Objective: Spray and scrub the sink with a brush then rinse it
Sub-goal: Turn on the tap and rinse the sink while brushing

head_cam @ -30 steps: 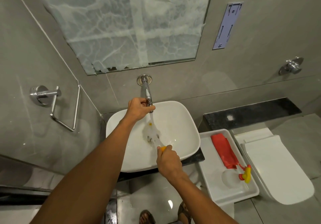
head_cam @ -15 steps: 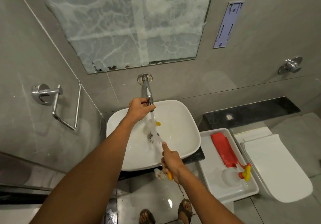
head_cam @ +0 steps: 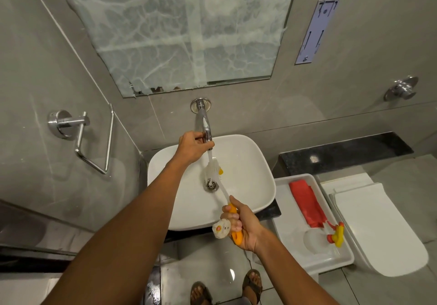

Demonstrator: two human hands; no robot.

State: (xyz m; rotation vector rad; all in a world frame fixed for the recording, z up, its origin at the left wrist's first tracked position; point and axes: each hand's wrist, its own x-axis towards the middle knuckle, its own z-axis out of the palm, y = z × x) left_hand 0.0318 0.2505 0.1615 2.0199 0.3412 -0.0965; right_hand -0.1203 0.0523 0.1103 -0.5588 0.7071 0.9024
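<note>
Plastic brush (head_cam: 218, 186): light, stiff, wet-slick; bristled head under the tap (head_cam: 206, 129) stream above the sink (head_cam: 255, 177) drain. Right hand (head_cam: 241, 226) fingers clamped on its orange handle, the best hold. Left hand (head_cam: 192, 147) fingers closed on the tap.

I saw a glossy white ceramic sink (head_cam: 250, 162), an orange-handled, white-bristled brush (head_cam: 233, 212), a folded red cloth (head_cam: 307, 203), and grey wall tiles (head_cam: 35, 80).
</note>
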